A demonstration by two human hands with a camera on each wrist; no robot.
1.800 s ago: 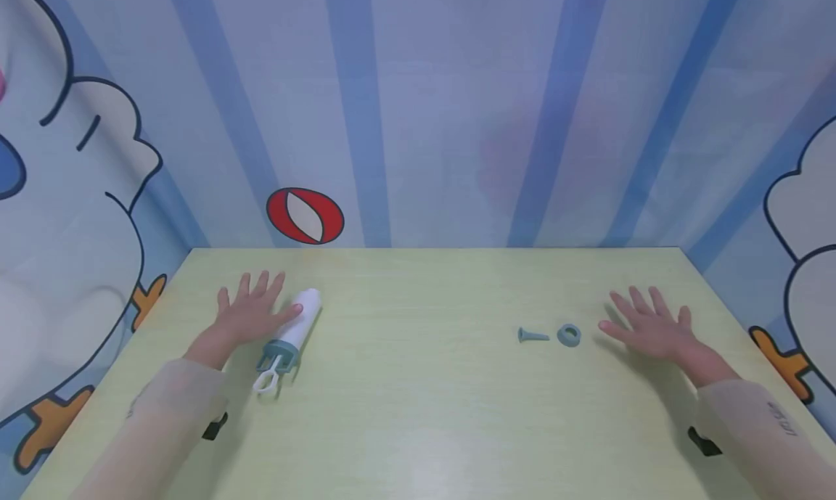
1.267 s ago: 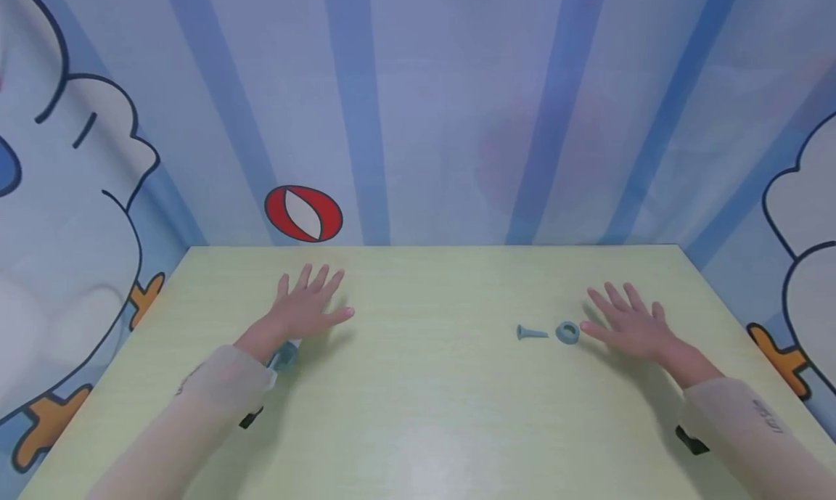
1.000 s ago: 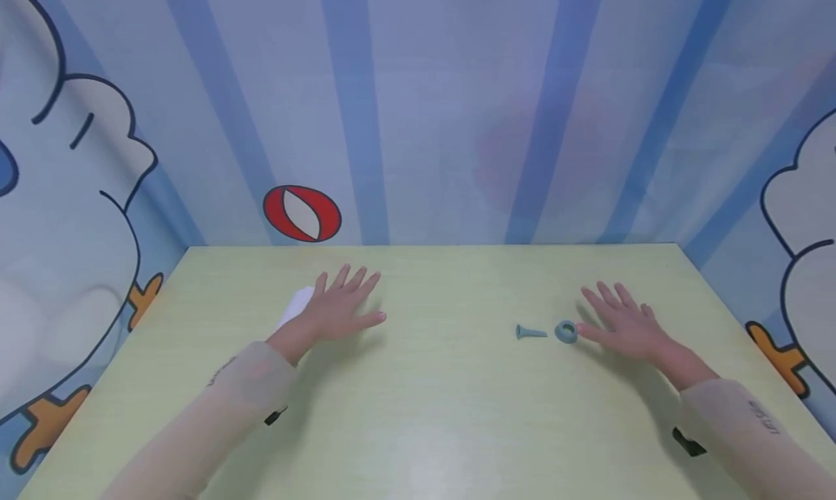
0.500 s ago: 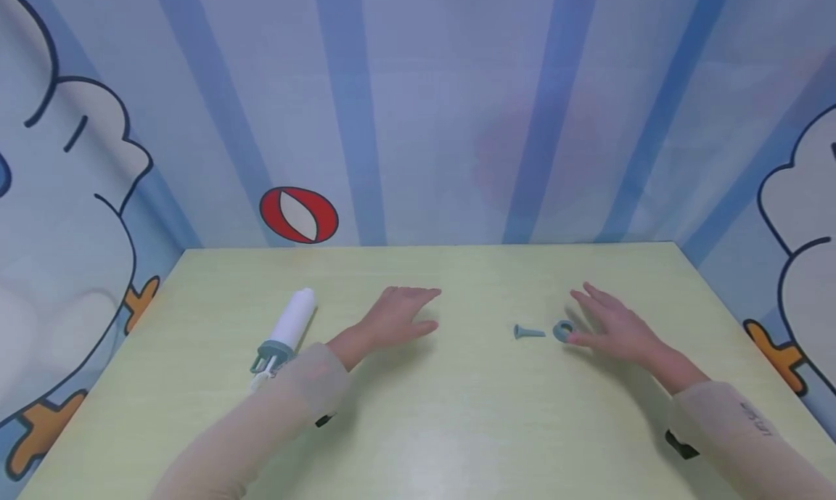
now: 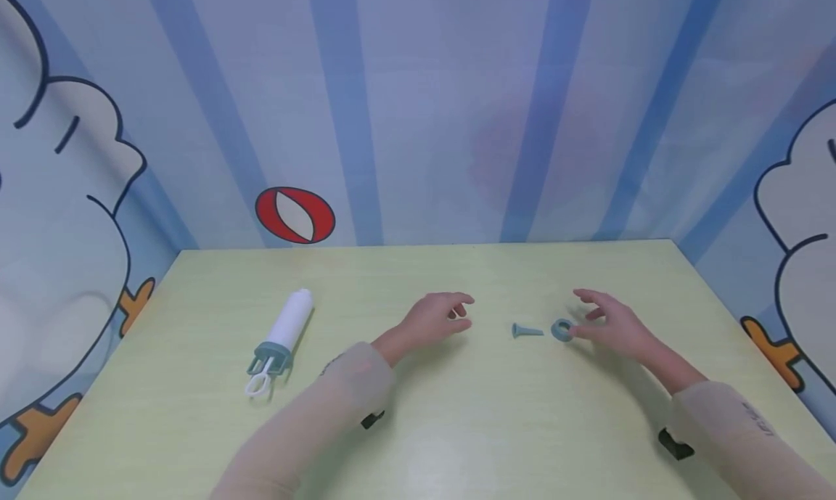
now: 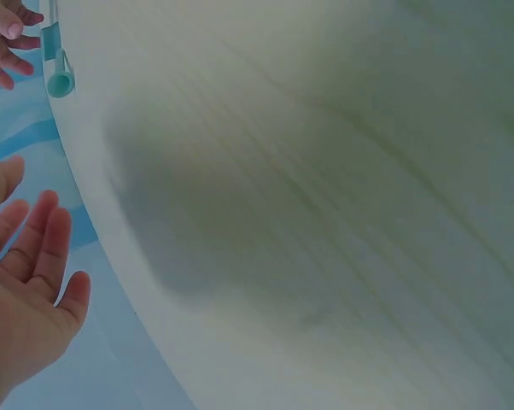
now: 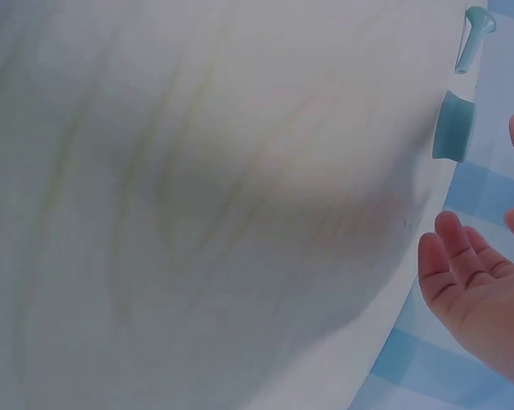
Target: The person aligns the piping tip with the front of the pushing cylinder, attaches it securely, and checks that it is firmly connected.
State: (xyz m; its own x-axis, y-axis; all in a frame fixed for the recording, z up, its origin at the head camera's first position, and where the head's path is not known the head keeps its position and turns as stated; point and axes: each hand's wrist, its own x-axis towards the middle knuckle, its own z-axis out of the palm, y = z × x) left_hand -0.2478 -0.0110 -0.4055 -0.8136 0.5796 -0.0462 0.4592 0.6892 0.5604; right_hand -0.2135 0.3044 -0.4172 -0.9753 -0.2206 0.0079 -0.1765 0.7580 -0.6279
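In the head view, a small blue-grey funnel-shaped nozzle (image 5: pixel 530 332) lies on the table beside a blue-grey ring (image 5: pixel 556 332). My left hand (image 5: pixel 432 318) hovers to the left of the nozzle, fingers bent loosely and holding nothing. Over at the ring's right side, my right hand (image 5: pixel 614 329) has its thumb tip at the ring or just above it; contact cannot be made out. Its fingers are bent and spread from the thumb. The right wrist view shows the ring (image 7: pixel 454 128) and nozzle (image 7: pixel 473 43) apart from the fingers.
A white syringe-like tube (image 5: pixel 291 322) with a blue-grey collar and a white ring-handled plunger lies at the left of the pale table (image 5: pixel 457 427). Behind stands a blue striped backdrop (image 5: pixel 431 123) with cartoon prints.
My left hand has swept right from above the syringe-like tube to near the nozzle, its fingers bending. My right hand has shifted slightly left to the ring, its fingers bending too.
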